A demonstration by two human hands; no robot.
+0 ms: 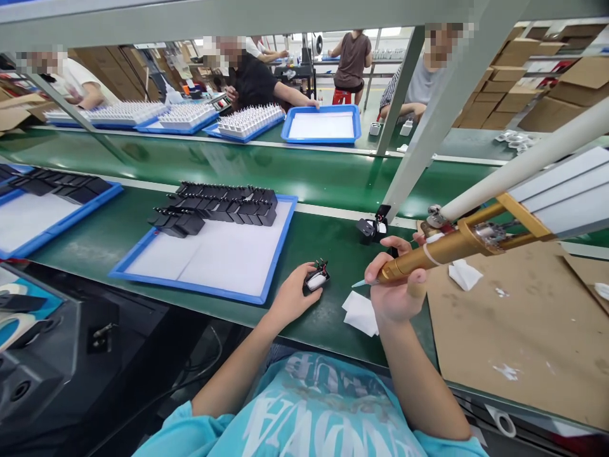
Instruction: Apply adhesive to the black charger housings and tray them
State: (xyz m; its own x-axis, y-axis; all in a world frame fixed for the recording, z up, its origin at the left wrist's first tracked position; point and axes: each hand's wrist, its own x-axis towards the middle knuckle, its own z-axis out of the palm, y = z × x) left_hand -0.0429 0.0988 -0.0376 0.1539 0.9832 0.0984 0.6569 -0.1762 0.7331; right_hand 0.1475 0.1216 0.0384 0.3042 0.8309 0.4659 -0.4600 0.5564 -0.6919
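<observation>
My left hand is closed around a small black plug housing with a white part and red wires inside, low over the green bench. Wrapped round a gold-coloured glue dispenser, my right hand tilts its pale blue nozzle toward the left. The nozzle tip is apart from the housing. Below it lies a folded white tissue. Beyond my right hand, open black housings stand at the bench's back edge. To the left, a blue-rimmed tray carries several black plug housings in rows.
Another blue tray stands far left. A slanted grey post rises behind the bench. Brown cardboard with a crumpled tissue covers the right side. Across the green conveyor, several people work beside blue trays.
</observation>
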